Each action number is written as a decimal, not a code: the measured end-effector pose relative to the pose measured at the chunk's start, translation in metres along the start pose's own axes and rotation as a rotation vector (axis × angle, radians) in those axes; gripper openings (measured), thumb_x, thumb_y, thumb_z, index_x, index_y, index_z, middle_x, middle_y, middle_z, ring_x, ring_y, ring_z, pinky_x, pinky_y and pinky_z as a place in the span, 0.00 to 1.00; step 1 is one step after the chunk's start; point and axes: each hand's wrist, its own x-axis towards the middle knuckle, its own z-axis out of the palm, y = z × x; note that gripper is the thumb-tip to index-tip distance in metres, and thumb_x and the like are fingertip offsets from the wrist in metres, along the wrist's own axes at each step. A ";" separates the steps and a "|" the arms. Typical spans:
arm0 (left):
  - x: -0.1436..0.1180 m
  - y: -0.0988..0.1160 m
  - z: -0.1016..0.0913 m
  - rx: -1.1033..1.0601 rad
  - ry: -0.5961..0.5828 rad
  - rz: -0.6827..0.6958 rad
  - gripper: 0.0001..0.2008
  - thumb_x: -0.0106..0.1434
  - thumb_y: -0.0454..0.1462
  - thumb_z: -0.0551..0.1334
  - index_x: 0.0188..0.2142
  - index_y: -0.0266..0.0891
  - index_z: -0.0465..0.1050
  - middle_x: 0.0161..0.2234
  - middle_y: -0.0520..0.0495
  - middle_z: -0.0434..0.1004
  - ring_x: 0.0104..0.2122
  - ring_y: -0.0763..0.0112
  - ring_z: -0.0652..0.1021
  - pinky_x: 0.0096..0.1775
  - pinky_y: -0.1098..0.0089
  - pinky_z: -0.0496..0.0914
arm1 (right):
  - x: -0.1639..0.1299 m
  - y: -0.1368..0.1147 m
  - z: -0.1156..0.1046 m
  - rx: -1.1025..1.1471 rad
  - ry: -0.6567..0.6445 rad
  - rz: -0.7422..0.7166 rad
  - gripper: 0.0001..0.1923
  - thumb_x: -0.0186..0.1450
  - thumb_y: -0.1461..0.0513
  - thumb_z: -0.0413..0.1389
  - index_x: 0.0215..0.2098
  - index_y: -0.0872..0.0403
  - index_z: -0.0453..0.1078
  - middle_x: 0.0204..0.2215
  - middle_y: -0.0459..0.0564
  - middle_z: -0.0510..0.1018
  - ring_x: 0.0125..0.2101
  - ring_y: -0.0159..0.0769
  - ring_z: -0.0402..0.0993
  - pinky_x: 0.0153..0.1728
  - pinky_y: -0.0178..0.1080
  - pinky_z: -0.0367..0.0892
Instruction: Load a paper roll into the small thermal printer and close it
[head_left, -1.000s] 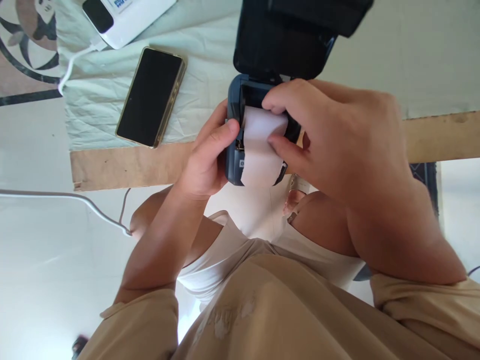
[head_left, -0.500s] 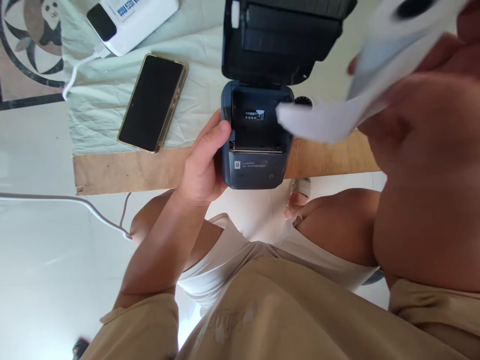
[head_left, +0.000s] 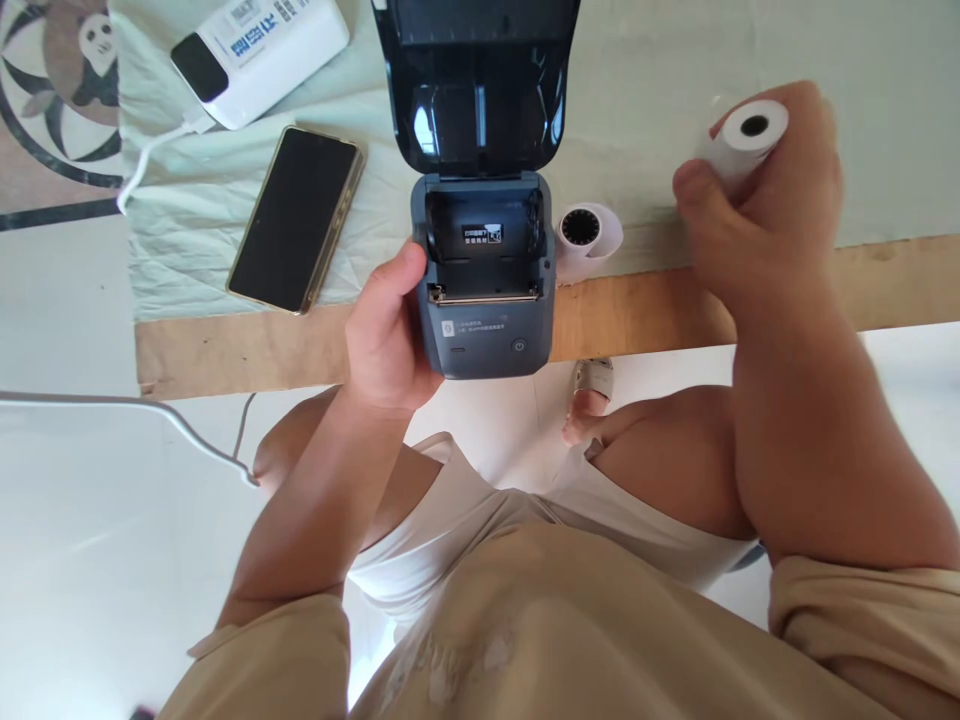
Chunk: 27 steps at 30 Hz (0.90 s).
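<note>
Left hand [head_left: 386,335] is wrapped around the left flank of the small label printer [head_left: 484,290], thumb up along the side wall, fingers hidden underneath, so it's closed on the body, presumably to stop the unit sliding off the table's wooden edge [head_left: 645,310], since the front of the printer overhangs that edge toward the lap. Lid [head_left: 476,85] is hinged fully back, away from the hand, leaving the paper bay [head_left: 484,235] exposed; bay looks empty, only a small printed sticker on its back wall and a metal tear bar along its near lip. Right hand [head_left: 765,205] is well off to the right of the printer, fingers curled shut around a white paper roll [head_left: 746,135], core end facing the camera, held clear of the table, tilted. A second roll [head_left: 589,235] with a black core lies on the cloth [head_left: 660,110] just beside the printer's right wall, between the two hands, likely parked there to keep it within reach. Printer look: dark blue-grey matte plastic, rounded corners, glossy inner lid, power button and small print on the front panel. Beyond the left hand, to its upper left: a black phone [head_left: 296,220] face up, and a white power bank [head_left: 259,55] with a white cable [head_left: 154,140] plugged in.
</note>
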 end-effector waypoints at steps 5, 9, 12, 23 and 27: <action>-0.001 0.003 0.001 0.068 0.041 -0.039 0.21 0.64 0.56 0.54 0.37 0.46 0.78 0.42 0.47 0.84 0.59 0.50 0.74 0.54 0.57 0.73 | 0.010 -0.005 -0.007 -0.093 0.173 -0.078 0.30 0.45 0.73 0.60 0.44 0.45 0.69 0.40 0.46 0.74 0.36 0.34 0.68 0.31 0.37 0.60; 0.001 0.000 -0.003 -0.012 -0.013 -0.017 0.22 0.68 0.53 0.52 0.42 0.43 0.78 0.42 0.46 0.83 0.56 0.54 0.77 0.54 0.57 0.73 | 0.017 0.007 -0.003 -0.254 0.048 0.222 0.29 0.42 0.69 0.66 0.42 0.47 0.70 0.36 0.46 0.75 0.33 0.34 0.67 0.33 0.39 0.61; 0.001 -0.001 -0.004 -0.075 -0.056 -0.003 0.21 0.69 0.49 0.52 0.43 0.39 0.78 0.40 0.44 0.83 0.55 0.55 0.78 0.54 0.57 0.74 | 0.013 -0.005 -0.008 -0.261 0.035 0.169 0.31 0.43 0.67 0.68 0.45 0.49 0.70 0.38 0.48 0.76 0.38 0.39 0.71 0.40 0.44 0.65; 0.002 0.001 -0.002 -0.067 -0.025 -0.003 0.20 0.69 0.46 0.50 0.40 0.41 0.79 0.43 0.44 0.83 0.57 0.50 0.75 0.51 0.58 0.75 | -0.032 -0.077 0.026 -0.091 -0.332 -0.202 0.26 0.63 0.61 0.57 0.58 0.50 0.57 0.53 0.56 0.68 0.52 0.44 0.69 0.54 0.52 0.69; 0.001 0.003 -0.001 -0.066 -0.022 -0.044 0.24 0.71 0.46 0.45 0.41 0.38 0.78 0.43 0.41 0.83 0.55 0.51 0.77 0.50 0.58 0.75 | -0.032 -0.076 0.033 -0.143 -0.399 -0.107 0.21 0.65 0.61 0.54 0.56 0.47 0.60 0.49 0.54 0.67 0.48 0.43 0.72 0.52 0.51 0.71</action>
